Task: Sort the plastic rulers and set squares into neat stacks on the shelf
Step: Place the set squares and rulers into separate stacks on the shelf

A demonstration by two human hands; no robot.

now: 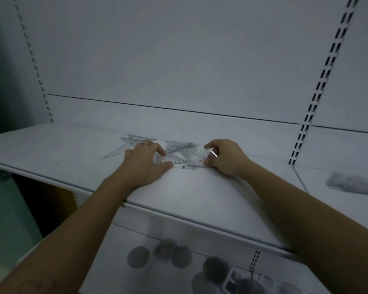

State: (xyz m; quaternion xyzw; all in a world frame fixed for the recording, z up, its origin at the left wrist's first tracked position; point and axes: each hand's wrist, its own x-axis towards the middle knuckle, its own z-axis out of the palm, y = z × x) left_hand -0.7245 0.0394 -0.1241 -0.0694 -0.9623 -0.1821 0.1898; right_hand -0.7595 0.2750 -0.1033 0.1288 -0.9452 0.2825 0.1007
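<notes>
Lower shelf (pixel 119 234): nearest to view; dark round items (pixel 166 251) lie on it, blurred, kind not determinable.
Shelf (pixel 189 198): white; both forearms cross its front edge.
Left hand (pixel 146 160): fingers curled over the left end of the heap, thumb against its near edge, pinching clear pieces.
Right hand (pixel 225 158): fingers curled, pinching the heap's right end; a bright plastic edge glints between fingers and thumb.
Heap of clear rulers and set squares (pixel 179 152): mid-shelf between the hands, pieces overlapping at mixed angles, unsorted.
Loose set squares (pixel 123 148): just left of and behind the left hand, partly apart from the heap.
Grey bundle (pixel 353 183): neighbouring bay to the right, well apart.
Back panel (pixel 179 60): plain, flanked by slotted uprights (pixel 319 85).
Step in hand: judged as gathering the heap; no neat stacks are visible.
Next move: calls for lifting out one shape at a time, squaring edges and setting rulers apart from set squares; thin, slippery plastic may slide.
</notes>
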